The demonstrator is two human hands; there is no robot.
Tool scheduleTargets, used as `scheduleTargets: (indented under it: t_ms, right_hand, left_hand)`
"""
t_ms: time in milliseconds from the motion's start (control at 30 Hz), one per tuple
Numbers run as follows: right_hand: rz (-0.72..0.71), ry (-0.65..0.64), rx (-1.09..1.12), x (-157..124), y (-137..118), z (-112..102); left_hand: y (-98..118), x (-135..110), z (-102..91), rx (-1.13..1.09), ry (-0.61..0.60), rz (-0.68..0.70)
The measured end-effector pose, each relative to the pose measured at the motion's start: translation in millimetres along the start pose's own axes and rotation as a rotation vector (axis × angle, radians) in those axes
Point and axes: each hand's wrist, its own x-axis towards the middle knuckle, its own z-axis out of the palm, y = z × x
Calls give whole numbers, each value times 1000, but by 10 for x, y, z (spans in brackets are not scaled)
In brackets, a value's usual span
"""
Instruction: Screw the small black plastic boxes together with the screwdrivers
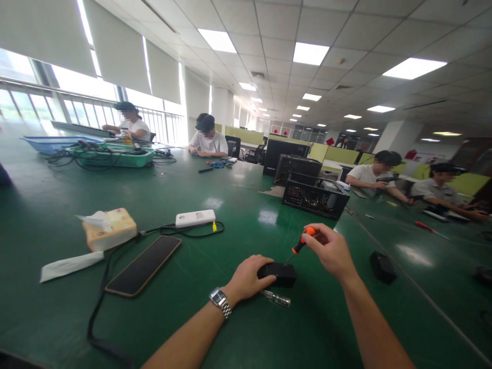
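My left hand (248,277) is closed around a small black box (280,273) that rests on the green table (230,215), steadying it. My right hand (330,248) pinches the orange-and-black handle of a small screwdriver (302,242), whose thin shaft slants down to the top of the box. A short metal bit or tool (275,298) lies on the table just in front of the box. A silver watch sits on my left wrist.
To the left lie a black phone (144,265) with a cable, a white power bank (195,218), a tissue pack (109,228). Another black box (382,266) sits right. An open computer case (315,197) stands ahead. Several other people work at the far edges.
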Motion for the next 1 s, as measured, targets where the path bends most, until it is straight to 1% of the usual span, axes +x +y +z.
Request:
scheduleTargets:
  t_ms: [133, 267, 700, 1000]
  right_hand:
    - [-18, -35, 2, -45, -63, 39]
    - [-17, -67, -5, -41, -41, 97]
    - [-20, -79, -22, -29, -3, 71]
    - [-39, -77, -12, -59, -62, 111]
  left_hand:
    - [-3, -1, 7, 3, 7, 18]
    - [2, -2, 7, 7, 9, 12]
    - [14, -4, -13, -12, 2, 14]
    - [5, 2, 3, -12, -1, 4]
